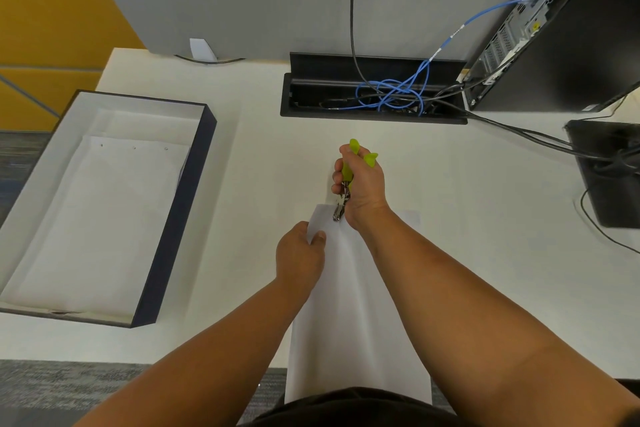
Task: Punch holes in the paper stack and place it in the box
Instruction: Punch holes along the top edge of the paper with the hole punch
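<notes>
Head cam: R hand (362, 180) clenches punch (346, 180) on paper (353, 305) far edge; L hand (299, 258) pinches its corner.

Lying open between box (104, 204) and paper stack (356, 305): a broad strip of bare desk (249, 184); standing in the way on the left, the box's dark wall; blocking the far edge, cable tray (374, 94) spilling blue cable (398, 90); crowding the right, computer tower (561, 28), black cables (519, 132) trailing over the desk and black stand (609, 177); staying free, the desk right of the right hand (363, 184) up to those cables.
</notes>
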`<state>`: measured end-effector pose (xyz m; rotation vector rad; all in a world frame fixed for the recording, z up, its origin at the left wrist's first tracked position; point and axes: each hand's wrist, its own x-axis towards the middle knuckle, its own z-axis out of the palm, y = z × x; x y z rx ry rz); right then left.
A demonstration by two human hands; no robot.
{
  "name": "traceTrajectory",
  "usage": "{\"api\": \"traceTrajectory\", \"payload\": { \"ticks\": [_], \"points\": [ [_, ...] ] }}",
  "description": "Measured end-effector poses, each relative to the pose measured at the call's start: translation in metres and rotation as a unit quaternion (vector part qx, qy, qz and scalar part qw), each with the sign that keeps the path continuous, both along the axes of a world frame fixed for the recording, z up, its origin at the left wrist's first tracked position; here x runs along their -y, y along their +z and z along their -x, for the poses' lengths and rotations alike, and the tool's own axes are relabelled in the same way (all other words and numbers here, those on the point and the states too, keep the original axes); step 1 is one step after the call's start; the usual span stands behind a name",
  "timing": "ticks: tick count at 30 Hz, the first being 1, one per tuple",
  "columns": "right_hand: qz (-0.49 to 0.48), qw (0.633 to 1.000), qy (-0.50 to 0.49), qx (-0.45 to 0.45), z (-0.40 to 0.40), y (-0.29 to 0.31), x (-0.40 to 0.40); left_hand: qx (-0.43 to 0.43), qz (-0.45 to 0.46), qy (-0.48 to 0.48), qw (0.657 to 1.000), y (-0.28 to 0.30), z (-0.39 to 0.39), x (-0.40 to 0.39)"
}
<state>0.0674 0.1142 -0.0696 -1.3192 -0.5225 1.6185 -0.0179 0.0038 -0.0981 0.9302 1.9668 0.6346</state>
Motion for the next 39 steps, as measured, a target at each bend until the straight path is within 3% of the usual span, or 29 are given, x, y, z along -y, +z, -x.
{"api": "traceTrajectory", "payload": {
  "ticks": [14, 39],
  "points": [
    [0.010, 0.999, -0.014, -0.031, 0.000, -0.007, -0.003, -0.042, 0.006, -0.015, 0.999, 0.001, -0.003, 0.000],
    [0.011, 1.000, 0.000, -0.017, 0.001, -0.010, 0.002, -0.029, 0.033, 0.000, 0.999, 0.003, -0.007, 0.006]
  ]
}}
